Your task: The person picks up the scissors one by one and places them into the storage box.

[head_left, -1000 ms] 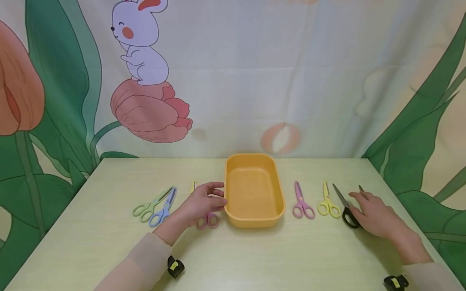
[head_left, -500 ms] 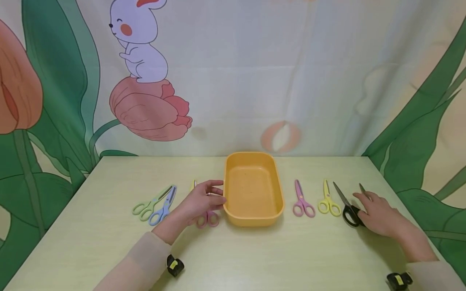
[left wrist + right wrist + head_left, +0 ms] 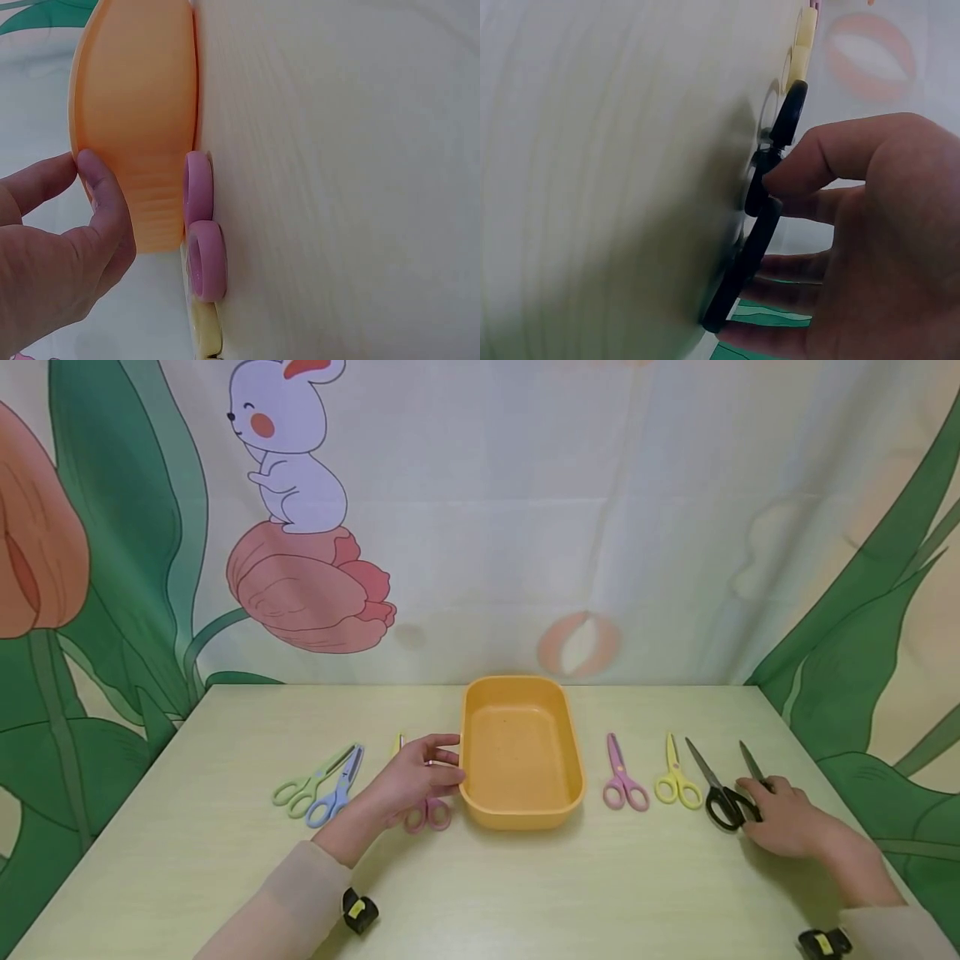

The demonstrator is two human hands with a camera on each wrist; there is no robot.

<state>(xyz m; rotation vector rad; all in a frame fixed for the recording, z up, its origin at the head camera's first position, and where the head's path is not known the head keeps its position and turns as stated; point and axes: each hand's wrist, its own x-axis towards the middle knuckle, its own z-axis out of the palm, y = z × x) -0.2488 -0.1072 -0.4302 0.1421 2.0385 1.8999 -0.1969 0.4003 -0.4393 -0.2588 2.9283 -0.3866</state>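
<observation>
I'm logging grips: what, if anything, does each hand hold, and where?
The left hand pinches the yellow tray by its left rim. The right hand touches black scissor handles; whether it grips them cannot be told.

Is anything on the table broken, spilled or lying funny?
Nothing looks broken or spilled, but the green scissors and blue scissors look crooked: they slant more than the yellow scissors right of the orange tray.

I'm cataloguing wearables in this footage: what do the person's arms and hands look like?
The left hand and right hand wear no gloves. The left sleeve and right sleeve are plain pale beige. Near them sit a small, black, yellow-marked left device and a matching right device.
</observation>
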